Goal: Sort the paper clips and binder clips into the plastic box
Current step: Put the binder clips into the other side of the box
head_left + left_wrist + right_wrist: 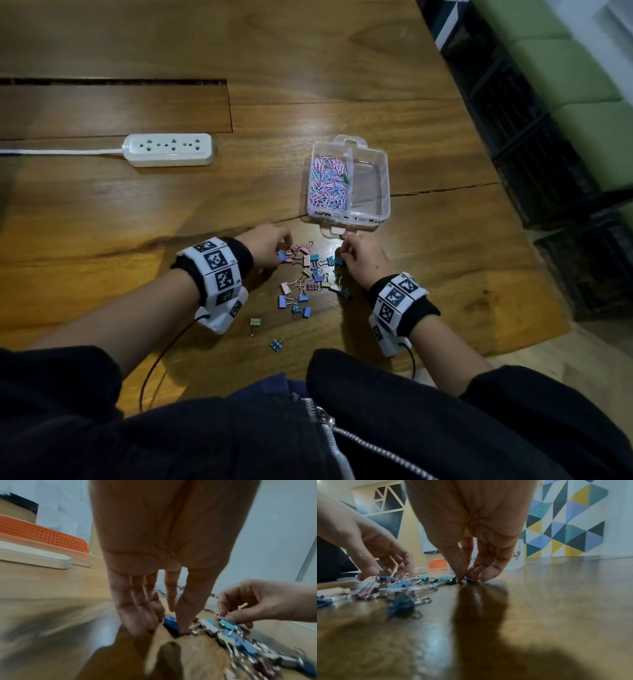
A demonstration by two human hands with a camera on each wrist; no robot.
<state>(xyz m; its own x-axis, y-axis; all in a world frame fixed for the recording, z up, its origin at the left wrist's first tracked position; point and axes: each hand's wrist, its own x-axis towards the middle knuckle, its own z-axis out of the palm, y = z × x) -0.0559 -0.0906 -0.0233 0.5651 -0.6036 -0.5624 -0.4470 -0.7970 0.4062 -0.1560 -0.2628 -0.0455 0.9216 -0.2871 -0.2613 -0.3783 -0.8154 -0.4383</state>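
Note:
A clear plastic box (383, 192) stands past my hands; its left compartment holds pink and blue paper clips (329, 185) and one green binder clip (346, 178), and its right compartment is bare. Several coloured binder clips (310, 274) lie scattered between my wrists. My left hand (164, 623) points down at the pile's left end and pinches a blue binder clip (171, 624) between thumb and fingers on the table. My right hand (465, 578) pinches a small teal-blue binder clip (467, 580) at the pile's right end, still on the wood.
A white power strip (168, 149) with its cord lies at the far left of the wooden table (137, 212). The table's edge runs diagonally on the right. Two stray binder clips (255, 322) lie close to my body.

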